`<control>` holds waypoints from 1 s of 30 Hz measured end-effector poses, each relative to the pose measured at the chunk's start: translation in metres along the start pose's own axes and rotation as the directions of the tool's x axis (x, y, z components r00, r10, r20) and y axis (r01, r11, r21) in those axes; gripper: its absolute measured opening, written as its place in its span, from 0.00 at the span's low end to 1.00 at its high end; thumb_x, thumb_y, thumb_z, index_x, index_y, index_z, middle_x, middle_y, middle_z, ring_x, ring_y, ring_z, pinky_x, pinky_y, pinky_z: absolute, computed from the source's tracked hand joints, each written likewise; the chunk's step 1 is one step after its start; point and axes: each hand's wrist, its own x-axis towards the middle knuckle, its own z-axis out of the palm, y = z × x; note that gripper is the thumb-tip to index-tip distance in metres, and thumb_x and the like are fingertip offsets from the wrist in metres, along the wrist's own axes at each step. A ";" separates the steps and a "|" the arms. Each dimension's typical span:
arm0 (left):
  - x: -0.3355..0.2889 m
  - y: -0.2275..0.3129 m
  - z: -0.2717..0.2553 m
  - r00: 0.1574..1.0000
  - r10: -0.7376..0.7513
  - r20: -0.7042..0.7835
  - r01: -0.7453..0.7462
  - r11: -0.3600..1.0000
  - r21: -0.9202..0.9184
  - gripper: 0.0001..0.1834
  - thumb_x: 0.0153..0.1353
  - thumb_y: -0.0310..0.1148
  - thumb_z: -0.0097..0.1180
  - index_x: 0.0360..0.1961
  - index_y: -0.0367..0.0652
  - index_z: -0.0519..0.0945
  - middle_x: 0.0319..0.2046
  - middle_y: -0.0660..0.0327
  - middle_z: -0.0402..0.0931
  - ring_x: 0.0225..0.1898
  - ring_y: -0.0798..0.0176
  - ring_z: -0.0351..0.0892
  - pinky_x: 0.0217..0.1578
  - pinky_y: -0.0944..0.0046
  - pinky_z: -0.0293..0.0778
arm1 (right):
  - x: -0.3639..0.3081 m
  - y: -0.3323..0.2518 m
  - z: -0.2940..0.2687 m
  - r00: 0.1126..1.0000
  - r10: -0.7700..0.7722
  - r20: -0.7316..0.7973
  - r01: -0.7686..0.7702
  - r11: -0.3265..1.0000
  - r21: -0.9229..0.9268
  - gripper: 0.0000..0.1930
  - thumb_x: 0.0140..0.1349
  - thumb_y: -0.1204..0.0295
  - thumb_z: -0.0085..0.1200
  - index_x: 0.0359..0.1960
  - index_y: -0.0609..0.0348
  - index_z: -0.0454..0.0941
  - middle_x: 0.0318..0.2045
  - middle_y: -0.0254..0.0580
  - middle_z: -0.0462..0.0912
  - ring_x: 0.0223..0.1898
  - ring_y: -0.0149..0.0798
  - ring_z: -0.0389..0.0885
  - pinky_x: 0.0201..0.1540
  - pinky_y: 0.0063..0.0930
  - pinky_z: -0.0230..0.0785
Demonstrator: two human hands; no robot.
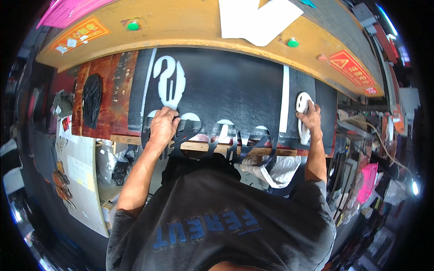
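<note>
A black sheet lies across the work surface, and its perforated front part hangs over the near edge in loops and curved bands. Closed on the sheet at its near left is my left hand, fingers curled by the cut-out bands. Just beyond these fingers shows a white sole-shaped patch with dark curves; I cannot tell whether it is an opening or a piece. To the right, my right hand grips a white sole-shaped piece with openings, set beside a white strip. Its underside is hidden.
A yellow machine beam with green buttons spans the far side, white paper sheets on top. A black ribbed sole-shaped object lies at left. Below the front edge hangs a white bag; a pink basket stands right.
</note>
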 end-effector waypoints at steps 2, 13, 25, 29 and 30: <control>0.002 -0.002 0.001 0.999 -0.013 0.031 0.012 1.000 0.017 0.10 0.59 0.29 0.71 0.42 0.42 0.88 0.45 0.56 0.83 0.47 0.44 0.82 0.52 0.49 0.79 | 0.002 -0.006 -0.002 0.999 0.022 -0.043 -0.023 1.000 -0.016 0.54 0.44 0.56 0.75 0.79 0.42 0.67 0.78 0.57 0.59 0.71 0.68 0.70 0.73 0.51 0.68; 0.013 -0.022 -0.002 0.993 0.099 0.071 -0.084 0.977 -0.194 0.07 0.59 0.27 0.71 0.36 0.39 0.86 0.38 0.53 0.82 0.43 0.43 0.84 0.46 0.49 0.80 | -0.115 -0.204 -0.036 0.962 -0.265 -0.069 0.274 0.938 0.212 0.52 0.41 0.48 0.76 0.74 0.47 0.75 0.73 0.67 0.65 0.70 0.60 0.75 0.71 0.43 0.71; 0.018 -0.052 -0.006 0.981 0.170 0.094 -0.106 0.875 -0.473 0.06 0.63 0.29 0.67 0.38 0.38 0.87 0.38 0.50 0.83 0.42 0.42 0.85 0.45 0.49 0.80 | -0.126 -0.452 0.046 0.968 -0.248 0.031 0.248 0.969 0.004 0.48 0.48 0.48 0.76 0.76 0.36 0.73 0.73 0.58 0.65 0.64 0.68 0.75 0.67 0.51 0.74; 0.026 -0.064 -0.010 0.973 0.205 0.107 -0.109 0.814 -0.571 0.07 0.66 0.30 0.65 0.40 0.37 0.86 0.38 0.49 0.83 0.41 0.43 0.85 0.44 0.50 0.80 | -0.125 -0.449 0.052 0.948 -0.317 0.005 0.317 0.948 0.026 0.48 0.56 0.42 0.71 0.76 0.48 0.71 0.77 0.70 0.58 0.69 0.75 0.71 0.70 0.52 0.71; 0.029 -0.067 -0.011 0.972 0.204 0.115 -0.094 0.790 -0.606 0.07 0.66 0.30 0.65 0.40 0.37 0.86 0.38 0.49 0.83 0.41 0.44 0.85 0.43 0.51 0.80 | -0.123 -0.442 0.052 0.949 -0.314 -0.024 0.315 0.945 0.089 0.46 0.58 0.43 0.71 0.76 0.50 0.72 0.77 0.71 0.58 0.71 0.75 0.68 0.72 0.53 0.69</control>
